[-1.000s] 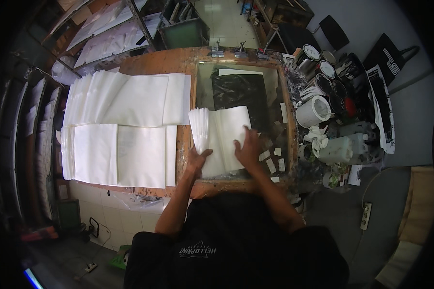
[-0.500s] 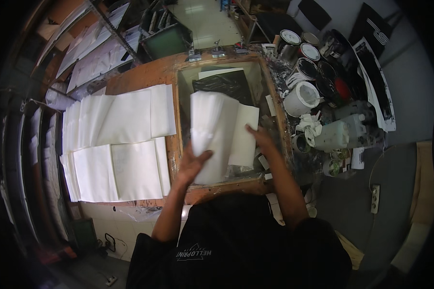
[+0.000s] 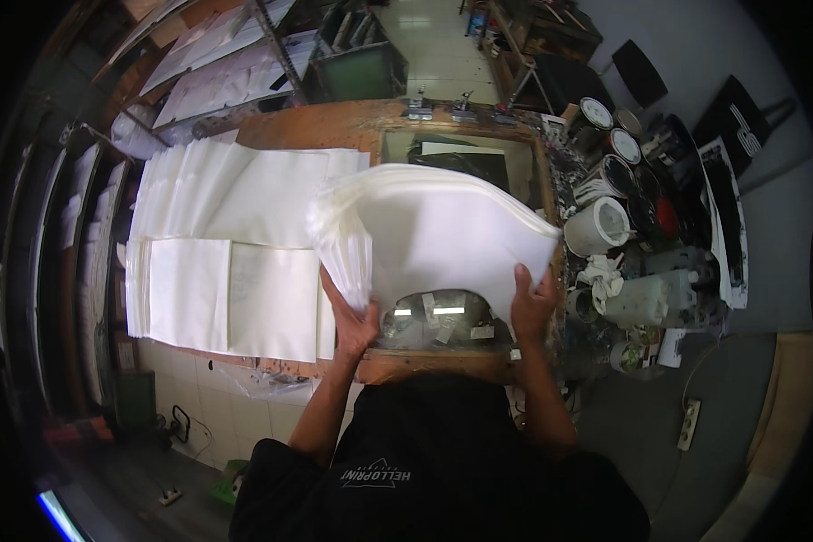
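Observation:
Between my two hands a thick stack of thin white sheets [image 3: 452, 226] bows upward in an arch above a wood-framed glass panel [image 3: 443, 366]. My left hand [image 3: 357, 327] grips the stack's lower left edge, where the sheets fan out in layers. At the right end my right hand [image 3: 533, 303] pinches the stack, its thumb on top and the other fingers mostly hidden beneath. On the table to the left, overlapping white sheets lie in a far row [image 3: 271, 194] and a near row [image 3: 275, 298]. The held stack's left end overlaps these rows in view.
Ink-stained cans, a white bucket [image 3: 598, 226] and a translucent jug [image 3: 641, 300] crowd the right side. Metal hinge clamps [image 3: 463, 110] line the table's far edge. Racks of sheets [image 3: 81, 226] stand at left. A power strip [image 3: 689, 425] hangs at lower right.
The stack, folded and upright between my hands before, is now spread wide and arched. My right hand has moved right and the hands are farther apart. The whole view has shifted slightly.

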Demonstrator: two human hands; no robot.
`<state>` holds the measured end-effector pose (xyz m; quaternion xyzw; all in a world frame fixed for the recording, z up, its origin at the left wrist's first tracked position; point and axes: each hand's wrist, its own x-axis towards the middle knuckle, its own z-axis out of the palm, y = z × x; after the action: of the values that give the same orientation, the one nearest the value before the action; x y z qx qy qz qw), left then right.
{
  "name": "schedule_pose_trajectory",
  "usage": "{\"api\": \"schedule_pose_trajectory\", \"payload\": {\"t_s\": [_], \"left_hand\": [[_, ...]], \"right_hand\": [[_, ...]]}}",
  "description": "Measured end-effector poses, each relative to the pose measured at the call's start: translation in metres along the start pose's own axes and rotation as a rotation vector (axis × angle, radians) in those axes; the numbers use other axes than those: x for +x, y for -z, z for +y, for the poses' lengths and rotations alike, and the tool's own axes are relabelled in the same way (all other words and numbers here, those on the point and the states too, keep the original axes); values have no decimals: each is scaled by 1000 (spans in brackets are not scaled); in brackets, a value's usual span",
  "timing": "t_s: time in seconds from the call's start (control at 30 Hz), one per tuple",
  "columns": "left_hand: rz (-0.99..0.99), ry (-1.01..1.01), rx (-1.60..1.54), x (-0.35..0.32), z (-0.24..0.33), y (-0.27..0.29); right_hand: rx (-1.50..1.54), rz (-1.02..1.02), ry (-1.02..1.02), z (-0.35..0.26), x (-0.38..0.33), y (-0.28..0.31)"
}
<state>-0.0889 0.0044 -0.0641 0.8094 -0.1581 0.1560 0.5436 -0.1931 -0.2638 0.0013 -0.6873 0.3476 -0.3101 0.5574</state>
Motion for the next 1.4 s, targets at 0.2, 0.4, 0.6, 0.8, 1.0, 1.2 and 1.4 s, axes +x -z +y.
{"api": "schedule_pose_trajectory", "payload": {"t_s": [0.2, 0.4, 0.6, 0.8, 1.0, 1.2, 1.4], "left_hand": [[-293, 292, 35, 2, -1, -12], [-41, 243, -310, -6, -30, -27], [-498, 558, -1000, -62, -31, -48], [-318, 323, -827, -28, 67, -9], [-107, 25, -621, 7, 102, -11], [-13, -260, -150, 49, 150, -32], [53, -294, -94, 46, 164, -38]], "right_hand": [[-4, -14, 145, 55, 24, -12], [-277, -139, 457, 17, 59, -15], [-289, -280, 907, -140, 93, -13], [-541, -347, 1278, -261, 82, -24], [-693, -124, 1261, -325, 111, -10], [-595, -14, 1175, -353, 106, -23], [-643, 21, 1149, -359, 136, -14]]}}
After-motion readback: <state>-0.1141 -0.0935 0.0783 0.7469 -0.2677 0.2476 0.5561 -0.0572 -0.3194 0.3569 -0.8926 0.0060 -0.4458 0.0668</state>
